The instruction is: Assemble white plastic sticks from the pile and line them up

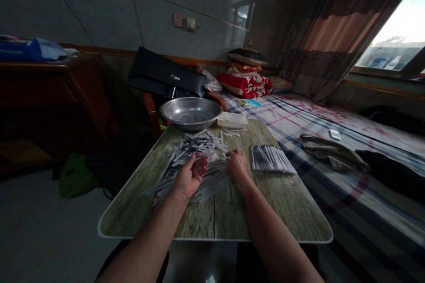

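Note:
My left hand (191, 177) is palm up over the near edge of a loose pile of thin white and dark sticks (199, 145). Its fingers curl loosely, thumb apart, and the palm shows bare. Right of the pile, my right hand (237, 166) is closed palm down in a pinch, with a small white bit showing at its fingertips; its kind is unclear. Beside it lies a neat row of white sticks with dark far ends (272, 159). More sticks, blurred and clear-looking, spread on the table between and below my hands.
On the wood-patterned table (212, 225), a metal basin (191, 114) and a white plastic tray (232, 120) stand at the far end. A bed (318, 119) adjoins on the right. Behind the basin, a black case (166, 73) leans on a wooden chair. A desk (43, 79) stands left.

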{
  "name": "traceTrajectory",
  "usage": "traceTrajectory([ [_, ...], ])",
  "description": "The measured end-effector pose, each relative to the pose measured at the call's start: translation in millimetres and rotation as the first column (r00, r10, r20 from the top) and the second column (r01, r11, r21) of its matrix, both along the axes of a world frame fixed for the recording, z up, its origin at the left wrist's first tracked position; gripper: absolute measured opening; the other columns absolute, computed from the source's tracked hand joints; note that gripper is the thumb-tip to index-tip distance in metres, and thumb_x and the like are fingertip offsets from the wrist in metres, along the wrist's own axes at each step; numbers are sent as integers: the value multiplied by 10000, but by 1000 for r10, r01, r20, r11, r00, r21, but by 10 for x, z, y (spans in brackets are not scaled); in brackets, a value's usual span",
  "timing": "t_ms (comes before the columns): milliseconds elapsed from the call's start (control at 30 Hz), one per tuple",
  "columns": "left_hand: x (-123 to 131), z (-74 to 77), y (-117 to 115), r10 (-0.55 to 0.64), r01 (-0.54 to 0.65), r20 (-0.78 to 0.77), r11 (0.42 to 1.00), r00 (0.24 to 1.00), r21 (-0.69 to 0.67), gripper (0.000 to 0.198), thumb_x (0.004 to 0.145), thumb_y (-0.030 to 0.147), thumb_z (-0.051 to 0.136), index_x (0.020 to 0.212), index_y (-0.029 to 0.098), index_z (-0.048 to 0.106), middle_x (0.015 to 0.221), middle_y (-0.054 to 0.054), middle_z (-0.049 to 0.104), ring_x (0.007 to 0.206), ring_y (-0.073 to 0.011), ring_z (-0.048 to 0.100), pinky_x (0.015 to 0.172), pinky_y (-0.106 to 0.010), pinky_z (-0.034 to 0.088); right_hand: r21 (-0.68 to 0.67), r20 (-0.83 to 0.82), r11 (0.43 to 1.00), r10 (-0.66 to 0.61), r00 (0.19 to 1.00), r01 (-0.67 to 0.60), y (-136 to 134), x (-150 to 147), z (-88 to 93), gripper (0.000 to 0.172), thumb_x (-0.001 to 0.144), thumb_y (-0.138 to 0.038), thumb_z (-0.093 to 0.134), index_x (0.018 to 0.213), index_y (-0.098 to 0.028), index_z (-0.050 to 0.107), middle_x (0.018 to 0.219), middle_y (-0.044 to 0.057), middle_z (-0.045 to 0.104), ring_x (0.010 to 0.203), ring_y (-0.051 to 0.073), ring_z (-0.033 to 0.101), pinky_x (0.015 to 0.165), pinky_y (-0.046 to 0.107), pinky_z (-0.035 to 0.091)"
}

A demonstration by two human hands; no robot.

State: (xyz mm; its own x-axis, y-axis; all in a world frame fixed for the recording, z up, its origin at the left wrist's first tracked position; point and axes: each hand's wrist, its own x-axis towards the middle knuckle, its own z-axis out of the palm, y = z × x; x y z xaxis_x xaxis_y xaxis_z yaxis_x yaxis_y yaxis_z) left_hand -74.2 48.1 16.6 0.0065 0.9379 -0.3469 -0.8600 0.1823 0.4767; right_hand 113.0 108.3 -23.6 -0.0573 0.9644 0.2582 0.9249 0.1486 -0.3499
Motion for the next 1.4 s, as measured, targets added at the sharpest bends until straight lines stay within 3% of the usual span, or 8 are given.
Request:
traceTrajectory([
  [200,-22,-26,16,20,-19,-10,1000,1000,16,174,918,154,481,832,116,628,733,-112,721,621,-165,704,506,-207,544,-65,-8,997,45,999,-45,41,28,-14,242,798,-159,540,971,-192,706,978,98,674,919,228,560,846,301,349],
  [433,-71,15,38,67,-68,5,998,998,10,196,919,160,470,826,118,638,757,-121,723,631,-161,699,516,-211,537,22,-111,993,116,987,-114,31,-11,-12,207,810,-167,546,948,-197,698,987,79,653,970,218,546,875,282,355],
  [667,-176,70,49,162,-161,79,987,984,-26,288,932,189,430,720,135,618,625,-70,688,518,-134,636,443,-199,475,18,-67,989,146,987,-145,-10,-140,14,230,823,-200,546,993,-206,701,1042,84,625,1001,235,518,906,309,353],
  [867,-172,71,50,142,-141,93,990,985,-17,266,916,188,456,712,141,620,581,-46,662,504,-129,619,435,-198,459,-131,52,982,141,989,-133,167,-239,66,395,829,-149,500,1180,-264,641,1184,98,596,1028,270,508,838,352,376],
  [1000,-172,62,48,126,-125,83,992,989,-6,278,922,195,447,713,139,621,589,-54,664,495,-125,609,434,-197,454,-155,120,978,158,980,-139,312,-362,118,463,795,-105,505,1193,-312,622,1230,73,592,1055,276,506,809,355,381],
  [1233,-165,61,33,104,-105,84,994,991,9,245,912,191,462,740,132,625,597,-53,661,501,-120,600,444,-197,455,-146,190,983,135,972,-108,504,-490,172,353,851,-116,435,1081,-222,681,1096,121,653,1042,271,532,819,353,392],
  [1400,-146,71,26,91,-93,84,996,992,15,237,913,191,466,747,130,622,604,-56,667,501,-120,600,437,-194,444,-159,141,970,207,968,-184,614,-527,144,310,892,-155,414,1010,-152,701,1069,155,664,1023,247,569,890,330,380],
])
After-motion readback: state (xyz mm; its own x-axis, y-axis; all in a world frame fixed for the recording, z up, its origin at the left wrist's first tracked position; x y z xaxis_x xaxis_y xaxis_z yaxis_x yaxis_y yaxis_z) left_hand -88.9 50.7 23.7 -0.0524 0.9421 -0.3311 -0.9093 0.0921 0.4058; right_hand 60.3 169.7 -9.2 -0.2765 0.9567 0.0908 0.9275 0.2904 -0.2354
